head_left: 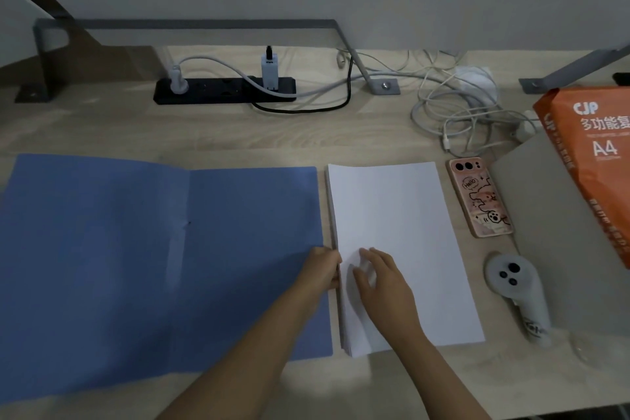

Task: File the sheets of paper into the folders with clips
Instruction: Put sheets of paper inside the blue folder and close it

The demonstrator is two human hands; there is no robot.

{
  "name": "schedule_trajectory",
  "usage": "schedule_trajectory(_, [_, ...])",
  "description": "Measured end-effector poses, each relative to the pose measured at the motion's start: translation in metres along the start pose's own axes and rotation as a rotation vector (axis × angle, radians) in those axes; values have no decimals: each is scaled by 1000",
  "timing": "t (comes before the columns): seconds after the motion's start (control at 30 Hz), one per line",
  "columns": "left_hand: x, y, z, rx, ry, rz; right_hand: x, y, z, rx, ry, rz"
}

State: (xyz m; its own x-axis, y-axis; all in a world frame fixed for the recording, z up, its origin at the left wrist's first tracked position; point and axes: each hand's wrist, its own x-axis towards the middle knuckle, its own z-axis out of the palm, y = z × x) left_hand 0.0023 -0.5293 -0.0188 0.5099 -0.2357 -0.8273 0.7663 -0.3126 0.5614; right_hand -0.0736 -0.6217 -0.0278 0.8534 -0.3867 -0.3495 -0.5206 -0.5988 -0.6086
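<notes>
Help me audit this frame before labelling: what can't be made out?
Head view, dim and soft:
- Open blue paper folder: any clip lost in blur.
- Left grip: finger ends hidden at the white paper stack's edge.
- Orange A4 paper pack: cut off by the right edge; small print unreadable.

You sat at an office-type desk (238, 133): power strip (225, 89), tangled cables (460, 112), A4 paper ream (593, 160) showed it.

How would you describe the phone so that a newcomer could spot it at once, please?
Start at the white paper stack on the desk. Just right of its far half lies the phone, face down. Its pink cartoon case sets it apart from the white controller nearer you.
</notes>
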Motion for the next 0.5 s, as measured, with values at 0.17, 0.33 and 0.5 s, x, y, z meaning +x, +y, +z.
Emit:
schedule_trajectory(0.17, [-16, -14, 11, -87, -54, 161, 0, 0, -4, 68, 21, 29])
schedule_trajectory(0.33, [-25, -23, 26, -122, -108, 252, 2, 9, -18, 353, -36, 79])
schedule_trajectory(0.5, [-23, -25, 26, -49, -107, 284, 5, 16, -17, 355, -64, 90])
